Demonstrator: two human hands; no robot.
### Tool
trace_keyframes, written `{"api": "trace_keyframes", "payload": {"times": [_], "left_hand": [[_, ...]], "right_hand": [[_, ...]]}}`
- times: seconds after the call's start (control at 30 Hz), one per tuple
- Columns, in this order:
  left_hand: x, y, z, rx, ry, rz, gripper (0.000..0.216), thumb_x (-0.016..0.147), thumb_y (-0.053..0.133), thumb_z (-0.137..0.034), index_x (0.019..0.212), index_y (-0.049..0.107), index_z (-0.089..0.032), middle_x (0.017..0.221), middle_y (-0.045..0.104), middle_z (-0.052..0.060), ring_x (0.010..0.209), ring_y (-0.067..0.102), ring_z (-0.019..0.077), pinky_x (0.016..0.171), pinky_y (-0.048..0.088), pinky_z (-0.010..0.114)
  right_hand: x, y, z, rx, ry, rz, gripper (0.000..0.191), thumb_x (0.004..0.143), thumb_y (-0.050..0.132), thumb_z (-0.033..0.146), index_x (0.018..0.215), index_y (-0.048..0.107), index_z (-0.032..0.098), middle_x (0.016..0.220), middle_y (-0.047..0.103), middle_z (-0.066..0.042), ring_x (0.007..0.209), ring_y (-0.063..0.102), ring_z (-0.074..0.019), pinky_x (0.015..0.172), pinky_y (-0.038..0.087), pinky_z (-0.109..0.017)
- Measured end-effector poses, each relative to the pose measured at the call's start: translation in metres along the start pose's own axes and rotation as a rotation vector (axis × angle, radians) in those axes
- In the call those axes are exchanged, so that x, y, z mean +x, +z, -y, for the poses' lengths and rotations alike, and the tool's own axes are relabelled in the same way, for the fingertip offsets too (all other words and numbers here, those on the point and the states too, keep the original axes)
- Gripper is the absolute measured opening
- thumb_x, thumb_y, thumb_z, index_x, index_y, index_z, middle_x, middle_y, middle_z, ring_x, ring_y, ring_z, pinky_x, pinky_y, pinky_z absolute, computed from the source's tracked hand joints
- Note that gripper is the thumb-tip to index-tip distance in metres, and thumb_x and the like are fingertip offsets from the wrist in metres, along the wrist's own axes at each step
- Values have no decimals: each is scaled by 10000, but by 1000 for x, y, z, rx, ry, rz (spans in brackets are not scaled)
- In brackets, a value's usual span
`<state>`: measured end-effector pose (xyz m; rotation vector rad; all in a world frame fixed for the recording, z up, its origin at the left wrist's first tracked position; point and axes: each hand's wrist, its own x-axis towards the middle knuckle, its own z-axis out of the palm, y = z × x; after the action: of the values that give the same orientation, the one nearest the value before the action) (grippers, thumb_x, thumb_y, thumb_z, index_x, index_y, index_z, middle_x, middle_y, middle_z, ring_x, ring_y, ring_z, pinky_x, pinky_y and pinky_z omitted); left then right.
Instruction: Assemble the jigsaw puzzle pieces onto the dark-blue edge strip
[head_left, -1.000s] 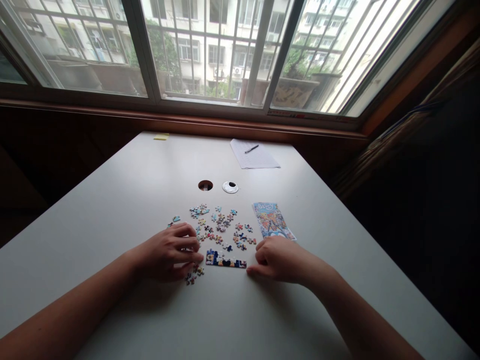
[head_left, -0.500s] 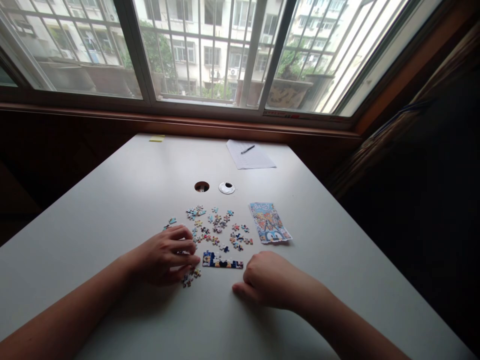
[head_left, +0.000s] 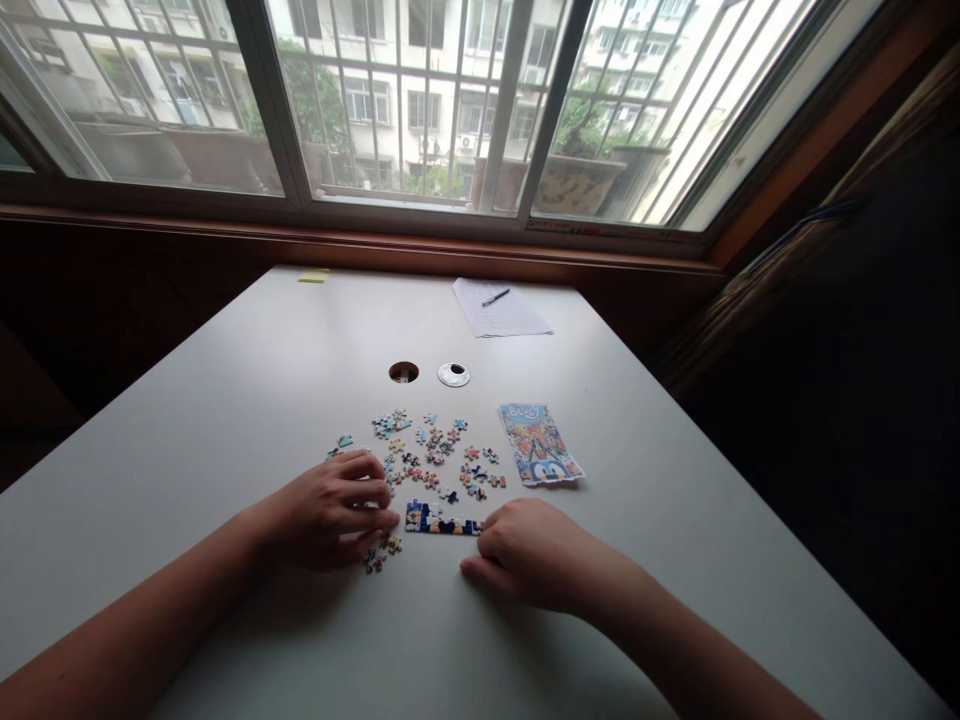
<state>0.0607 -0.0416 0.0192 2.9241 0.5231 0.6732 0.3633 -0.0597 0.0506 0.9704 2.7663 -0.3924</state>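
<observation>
A joined strip of jigsaw puzzle pieces (head_left: 442, 521), dark blue with orange patches, lies flat on the white table (head_left: 315, 640). Its right end is covered by my right hand (head_left: 532, 555), whose fingers are curled with the thumb resting low on the tabletop. What is inside those fingers, if anything, is hidden. My left hand (head_left: 334, 510) rests just left of the strip, its bent fingers apart and its fingertips close to the strip's left end. Loose puzzle pieces (head_left: 435, 447) are scattered beyond the strip, and a smaller cluster of pieces (head_left: 381, 555) sits beside my left fingers.
A colourful picture sheet (head_left: 540, 445) lies right of the loose pieces. Farther back are a round hole (head_left: 403, 373), a round cover (head_left: 454, 375), white paper (head_left: 506, 318) with a pen (head_left: 496, 298), and a yellow slip (head_left: 313, 276). A barred window rises behind.
My right hand has shifted slightly left, now covering the strip's right end. My left hand and the loose pieces stay where they were.
</observation>
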Motion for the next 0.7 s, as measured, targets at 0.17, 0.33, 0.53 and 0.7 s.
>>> {"api": "trace_keyframes", "payload": {"times": [0.17, 0.33, 0.53, 0.7], "left_hand": [[1, -2, -1, -2, -2, 10, 268, 830, 662, -138, 1078, 662, -240, 867, 667, 47, 879, 576, 220, 803, 503, 379], [1, -3, -2, 7, -3, 22, 275, 822, 666, -134, 1078, 660, -235, 880, 670, 43, 886, 575, 217, 809, 507, 375], [1, 1, -2, 22, 18, 1, 307, 849, 642, -139, 1139, 646, -237, 921, 685, 55, 886, 586, 217, 801, 517, 371], [1, 2, -3, 6, 26, 31, 347, 851, 627, -139, 1186, 635, -227, 962, 690, 71, 898, 587, 227, 797, 520, 384]], "right_hand": [[0, -1, 1, -4, -11, -3, 401, 953, 515, 388, 705, 743, 172, 701, 721, -69, 585, 592, -161, 560, 321, -290], [0, 3, -2, -24, -34, -45, 392, 948, 518, 393, 694, 727, 179, 687, 713, -51, 575, 579, -153, 545, 270, -296], [0, 6, -2, -19, -63, -116, 349, 924, 553, 369, 670, 708, 187, 670, 691, -33, 558, 535, -130, 537, 211, -304], [1, 5, -1, 0, -72, -128, 309, 905, 584, 344, 670, 708, 185, 671, 685, -33, 555, 501, -119, 546, 196, -296]]}}
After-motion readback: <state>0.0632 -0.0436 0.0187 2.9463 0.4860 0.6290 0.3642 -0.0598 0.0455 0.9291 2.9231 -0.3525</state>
